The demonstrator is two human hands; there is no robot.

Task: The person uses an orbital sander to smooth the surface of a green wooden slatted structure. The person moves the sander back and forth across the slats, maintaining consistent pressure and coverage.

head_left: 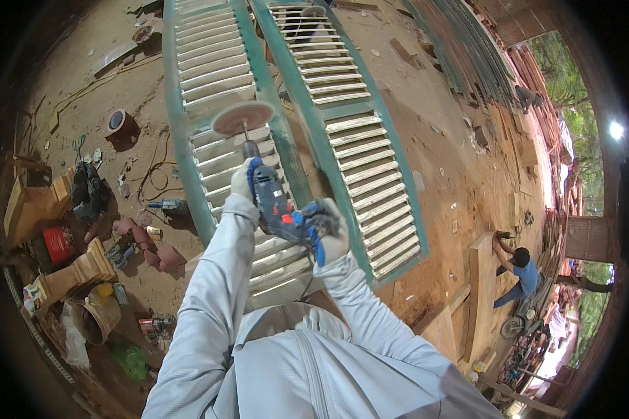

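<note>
Both my gloved hands hold a blue and black power drill (270, 195) fitted with a round sanding disc (235, 120). My left hand (242, 180) is wrapped round the front of the drill body. Around the rear handle closes my right hand (331, 232), in a glove with a dark blue palm. The disc looks blurred and lies over the middle rail of a louvered shutter (186, 150), whose frame is green and slats are pale; whether it touches cannot be seen. Beside it on the right lies a second louvered shutter (319, 133) with a green frame.
On the dirt floor at left are a brown cylinder (121, 128), another power tool (168, 205), cables, wood blocks (84, 274), a red container (59, 244) and a tipped bucket (96, 318). At right, a person (524, 271) works at a wooden beam (479, 293).
</note>
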